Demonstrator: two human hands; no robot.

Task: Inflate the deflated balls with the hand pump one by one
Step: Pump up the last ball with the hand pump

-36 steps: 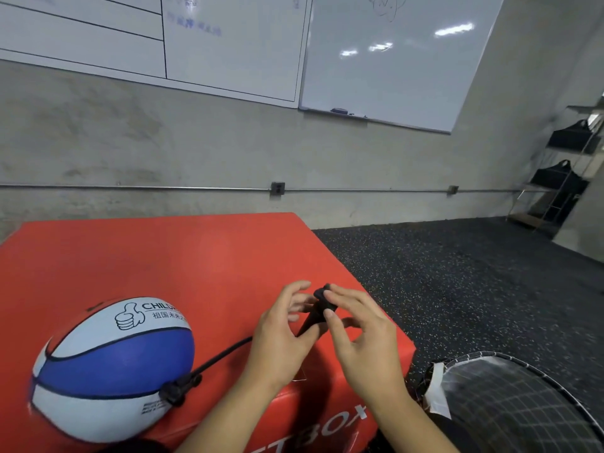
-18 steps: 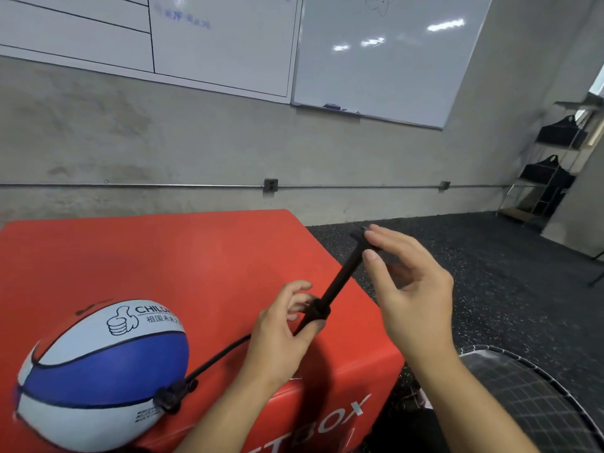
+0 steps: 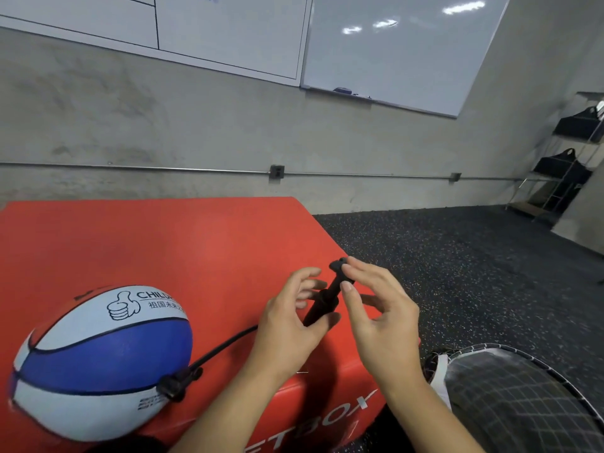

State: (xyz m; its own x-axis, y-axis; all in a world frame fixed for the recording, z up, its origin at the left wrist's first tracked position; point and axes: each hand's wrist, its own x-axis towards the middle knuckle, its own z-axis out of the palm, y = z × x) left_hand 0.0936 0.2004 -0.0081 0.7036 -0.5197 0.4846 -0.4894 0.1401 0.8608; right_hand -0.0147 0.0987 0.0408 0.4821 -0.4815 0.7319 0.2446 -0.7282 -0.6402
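A blue, white and red ball (image 3: 98, 361), squashed into an oval, lies on the red box (image 3: 157, 243) at the lower left. A black hose (image 3: 222, 349) runs from a fitting (image 3: 175, 385) on the ball's side to a small black hand pump (image 3: 323, 300). My left hand (image 3: 287, 325) is wrapped around the pump's barrel. Fingers and thumb of my right hand (image 3: 379, 318) pinch the pump's handle (image 3: 338, 266), which sits close above the barrel.
The red box's right edge drops to dark speckled floor (image 3: 457, 273). A black net-like frame (image 3: 529, 397) sits at the lower right. A concrete wall with whiteboards (image 3: 385, 44) is behind, and a shelf with black bags (image 3: 568, 165) stands at the far right.
The pump handle was pushed in a second ago, pulled far out half a second ago, and is now pushed back down near the barrel by my right hand.
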